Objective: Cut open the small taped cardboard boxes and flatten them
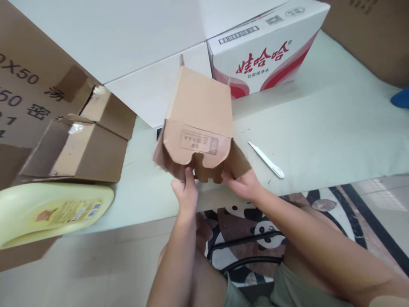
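A small brown cardboard box [201, 102] with its near end unfolded is held up over the pale green tabletop. Its notched flap bears dark printing, and side flaps stick out left and right. My left hand [187, 189] grips the near edge below the notch, thumb up; its other fingers are mostly hidden. My right hand [244, 184] is closed at the right side flap, fingers partly behind the cardboard. To the right of the box, a white-handled scalpel-like knife [266, 160] lies on the table, touched by neither hand.
Brown boxes [96, 153] stand at the left, beside a pale yellow bottle [57, 213] near the front edge. A white carton with red lettering [265, 59] stands behind. The pale green tabletop [329, 140] extends right towards a blue object [401, 98]. Below is a panda-patterned mat [266, 232].
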`<action>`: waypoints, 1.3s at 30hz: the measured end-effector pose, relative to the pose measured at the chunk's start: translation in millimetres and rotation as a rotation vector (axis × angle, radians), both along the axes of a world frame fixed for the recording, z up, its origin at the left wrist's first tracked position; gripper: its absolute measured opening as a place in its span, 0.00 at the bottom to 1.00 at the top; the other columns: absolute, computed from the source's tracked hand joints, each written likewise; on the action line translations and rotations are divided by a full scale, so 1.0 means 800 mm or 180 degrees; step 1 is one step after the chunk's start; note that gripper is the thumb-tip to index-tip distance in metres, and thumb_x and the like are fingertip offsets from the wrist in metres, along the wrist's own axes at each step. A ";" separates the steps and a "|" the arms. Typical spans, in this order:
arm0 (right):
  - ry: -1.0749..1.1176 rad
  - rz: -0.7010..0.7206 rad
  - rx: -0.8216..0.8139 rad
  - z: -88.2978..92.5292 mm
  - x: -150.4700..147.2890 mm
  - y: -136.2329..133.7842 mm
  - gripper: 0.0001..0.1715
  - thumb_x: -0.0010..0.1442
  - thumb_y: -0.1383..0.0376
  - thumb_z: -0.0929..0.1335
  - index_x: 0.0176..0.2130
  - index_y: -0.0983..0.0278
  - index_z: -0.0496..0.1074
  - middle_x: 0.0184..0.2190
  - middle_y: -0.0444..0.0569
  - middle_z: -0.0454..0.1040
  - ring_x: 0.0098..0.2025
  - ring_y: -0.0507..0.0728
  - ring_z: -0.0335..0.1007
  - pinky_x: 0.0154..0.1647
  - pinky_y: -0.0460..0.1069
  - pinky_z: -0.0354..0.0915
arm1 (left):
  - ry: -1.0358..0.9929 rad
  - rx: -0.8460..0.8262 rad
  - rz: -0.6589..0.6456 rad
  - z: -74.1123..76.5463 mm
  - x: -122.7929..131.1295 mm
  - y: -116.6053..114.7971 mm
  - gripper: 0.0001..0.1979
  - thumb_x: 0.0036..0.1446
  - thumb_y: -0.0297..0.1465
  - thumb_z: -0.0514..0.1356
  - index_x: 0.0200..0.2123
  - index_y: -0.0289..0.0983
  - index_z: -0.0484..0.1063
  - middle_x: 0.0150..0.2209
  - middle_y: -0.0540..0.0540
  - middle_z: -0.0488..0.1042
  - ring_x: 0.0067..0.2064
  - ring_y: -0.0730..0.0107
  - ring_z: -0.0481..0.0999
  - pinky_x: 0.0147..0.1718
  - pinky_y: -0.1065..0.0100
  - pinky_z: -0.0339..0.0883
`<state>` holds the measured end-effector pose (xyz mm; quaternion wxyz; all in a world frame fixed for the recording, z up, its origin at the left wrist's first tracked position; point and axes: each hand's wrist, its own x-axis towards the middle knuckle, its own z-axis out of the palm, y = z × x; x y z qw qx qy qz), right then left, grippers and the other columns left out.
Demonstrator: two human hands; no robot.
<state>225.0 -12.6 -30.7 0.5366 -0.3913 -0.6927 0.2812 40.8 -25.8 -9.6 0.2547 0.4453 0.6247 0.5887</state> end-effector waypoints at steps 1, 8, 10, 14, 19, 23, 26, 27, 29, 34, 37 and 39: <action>-0.0029 0.0105 0.0068 -0.001 0.000 0.000 0.42 0.66 0.53 0.67 0.73 0.54 0.52 0.72 0.56 0.58 0.73 0.68 0.57 0.70 0.67 0.62 | -0.0163 -0.0064 -0.0082 0.001 0.001 0.001 0.25 0.59 0.50 0.62 0.41 0.33 0.78 0.37 0.39 0.81 0.36 0.59 0.82 0.28 0.66 0.76; -0.0715 0.0119 0.0063 0.006 0.003 -0.005 0.42 0.62 0.53 0.69 0.71 0.50 0.58 0.74 0.51 0.57 0.76 0.71 0.48 0.72 0.73 0.49 | -0.1059 -0.0441 -0.0381 -0.011 0.002 0.006 0.21 0.53 0.40 0.68 0.50 0.39 0.77 0.55 0.40 0.78 0.59 0.52 0.76 0.50 0.60 0.75; -0.0844 0.0048 -0.0004 0.007 0.003 -0.005 0.40 0.61 0.60 0.68 0.70 0.50 0.60 0.73 0.49 0.59 0.75 0.71 0.49 0.72 0.74 0.50 | -0.1365 -0.0531 -0.0319 -0.013 0.004 0.008 0.24 0.51 0.39 0.68 0.52 0.41 0.76 0.58 0.41 0.76 0.62 0.51 0.73 0.55 0.58 0.73; -0.0778 -0.0002 -0.0026 0.005 0.004 -0.003 0.42 0.59 0.67 0.66 0.70 0.50 0.60 0.72 0.48 0.61 0.75 0.70 0.52 0.71 0.73 0.53 | -0.1654 -0.0635 -0.0291 -0.013 0.007 0.010 0.24 0.51 0.38 0.68 0.52 0.41 0.75 0.61 0.41 0.75 0.64 0.50 0.72 0.59 0.55 0.70; -0.0465 -0.0068 0.0060 0.003 0.012 0.000 0.36 0.65 0.64 0.65 0.70 0.53 0.59 0.71 0.52 0.61 0.74 0.66 0.56 0.73 0.68 0.56 | -0.1001 -0.0598 -0.0522 -0.015 0.004 0.008 0.19 0.54 0.39 0.67 0.49 0.41 0.77 0.55 0.42 0.78 0.62 0.53 0.73 0.59 0.56 0.68; -0.0040 -0.0618 -0.0209 0.001 0.016 0.001 0.34 0.69 0.60 0.63 0.71 0.56 0.57 0.70 0.54 0.63 0.72 0.65 0.59 0.72 0.67 0.57 | -0.0468 -0.0528 -0.1097 -0.011 0.006 0.006 0.15 0.52 0.42 0.69 0.39 0.38 0.77 0.39 0.42 0.81 0.46 0.53 0.80 0.47 0.57 0.74; 0.0254 -0.0905 -0.0547 -0.004 0.021 0.005 0.30 0.71 0.54 0.62 0.67 0.57 0.63 0.64 0.55 0.70 0.68 0.67 0.64 0.72 0.68 0.57 | -0.0570 -0.0500 -0.1595 -0.006 0.006 0.004 0.21 0.53 0.44 0.68 0.46 0.39 0.77 0.46 0.40 0.80 0.47 0.54 0.79 0.45 0.58 0.74; 0.0334 -0.0922 -0.0662 -0.007 0.022 0.006 0.28 0.71 0.52 0.61 0.65 0.57 0.66 0.62 0.55 0.73 0.67 0.68 0.65 0.71 0.68 0.57 | -0.0608 -0.0510 -0.1715 -0.005 0.005 0.003 0.23 0.54 0.45 0.67 0.50 0.40 0.76 0.51 0.39 0.79 0.50 0.53 0.79 0.46 0.58 0.74; 0.0456 -0.0921 -0.0901 -0.012 0.024 0.009 0.27 0.70 0.48 0.61 0.61 0.56 0.71 0.58 0.55 0.76 0.65 0.69 0.67 0.70 0.68 0.58 | -0.0612 -0.0553 -0.1796 -0.003 0.001 0.002 0.26 0.55 0.46 0.67 0.54 0.41 0.75 0.58 0.37 0.75 0.57 0.51 0.76 0.50 0.57 0.72; 0.0548 -0.0896 -0.0970 -0.030 0.014 0.006 0.22 0.68 0.49 0.65 0.56 0.54 0.75 0.53 0.52 0.80 0.65 0.68 0.68 0.68 0.67 0.62 | -0.0517 -0.0493 -0.1413 -0.003 -0.016 0.004 0.23 0.56 0.44 0.66 0.51 0.40 0.77 0.56 0.37 0.75 0.59 0.50 0.73 0.53 0.56 0.70; 0.0509 -0.0787 -0.0844 -0.045 0.000 0.001 0.21 0.68 0.51 0.66 0.54 0.56 0.76 0.51 0.52 0.80 0.63 0.67 0.71 0.68 0.67 0.62 | -0.0593 -0.0497 -0.0953 -0.002 -0.033 0.007 0.21 0.56 0.45 0.64 0.49 0.40 0.78 0.54 0.38 0.76 0.58 0.52 0.73 0.57 0.55 0.67; 0.0532 -0.0571 -0.0851 -0.054 -0.006 -0.002 0.20 0.68 0.51 0.66 0.53 0.57 0.76 0.51 0.52 0.80 0.63 0.67 0.70 0.68 0.68 0.60 | -0.0823 -0.0500 -0.0620 0.000 -0.045 0.009 0.21 0.56 0.46 0.63 0.48 0.40 0.77 0.55 0.39 0.76 0.59 0.53 0.72 0.58 0.55 0.66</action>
